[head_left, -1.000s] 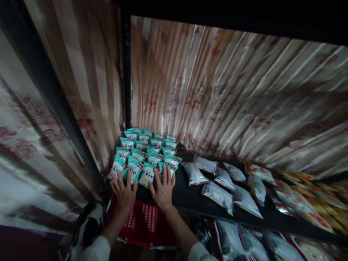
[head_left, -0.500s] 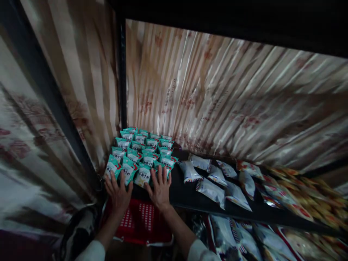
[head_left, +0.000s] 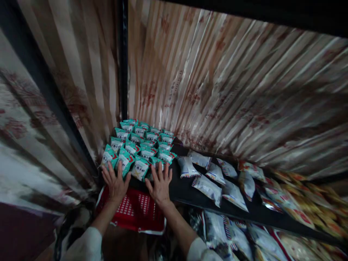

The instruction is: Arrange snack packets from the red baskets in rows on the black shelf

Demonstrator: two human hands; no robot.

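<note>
Rows of small teal-and-white snack packets [head_left: 140, 168] stand in the left corner of a black shelf [head_left: 182, 186]. My left hand [head_left: 116, 185] lies with fingers spread against the front of the leftmost packets [head_left: 109, 156]. At the right end of the front row, my right hand [head_left: 160, 185] is spread too, its fingertips on a packet they partly cover. Neither hand grips anything. Below both hands sits a red plastic basket [head_left: 136, 224] with rectangular holes.
Silvery-white packets [head_left: 208, 188] lie loosely on the shelf to the right, then yellow-orange packets [head_left: 312, 199]. A lower level holds more bags [head_left: 239, 237]. Black posts [head_left: 123, 61] and pleated, patterned curtains [head_left: 217, 79] enclose the left side and back.
The view has tilted down a little, so the curtain, shelf and packets sit slightly differently in it. Both hands stay spread at the front row of teal packets.
</note>
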